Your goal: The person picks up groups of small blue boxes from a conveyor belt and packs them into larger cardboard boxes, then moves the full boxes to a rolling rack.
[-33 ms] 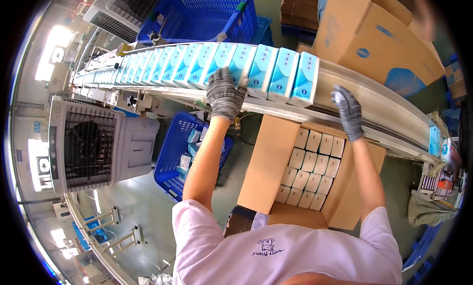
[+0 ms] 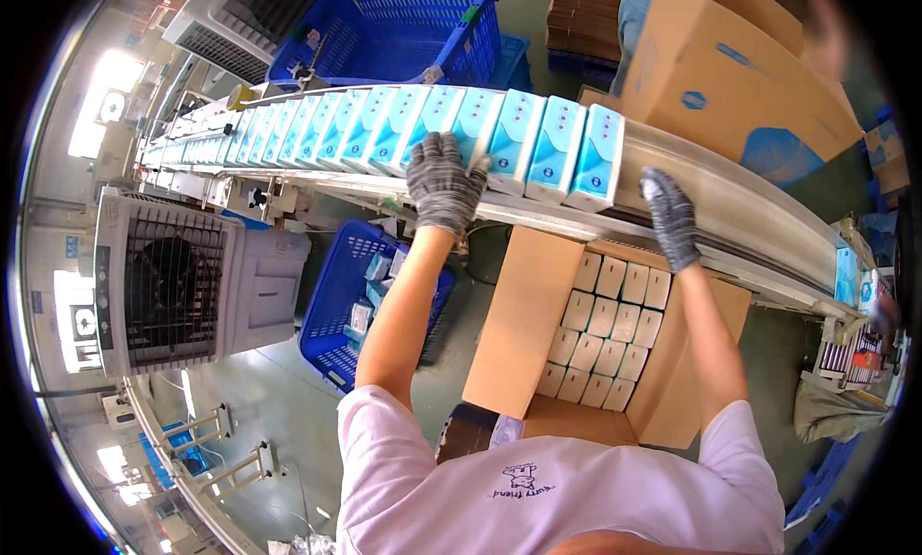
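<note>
A long row of upright blue-and-white packs (image 2: 598, 152) stands side by side on the conveyor (image 2: 663, 161). My left hand (image 2: 443, 182), in a grey striped knit glove, lies against the near side of the row with its fingers extended over the packs and thumb out to the right. My right hand (image 2: 670, 217), in a grey glove, is over the conveyor just right of the last pack, fingers stretched out, holding nothing. Below the conveyor, an open cardboard carton (image 2: 509, 325) holds rows of similar packs (image 2: 603, 332), their pale ends up.
A blue basket (image 2: 331, 305) with several packs sits at my left, beside a large fan unit (image 2: 178, 281). Beyond the conveyor are another blue basket (image 2: 384, 36) and a big carton (image 2: 740, 94), with another person's blurred hand (image 2: 826, 32) near it.
My right hand has moved slightly left, closer to the end of the row. My left hand and the nearby packs have shifted a little right. The big carton beyond has shifted slightly.
</note>
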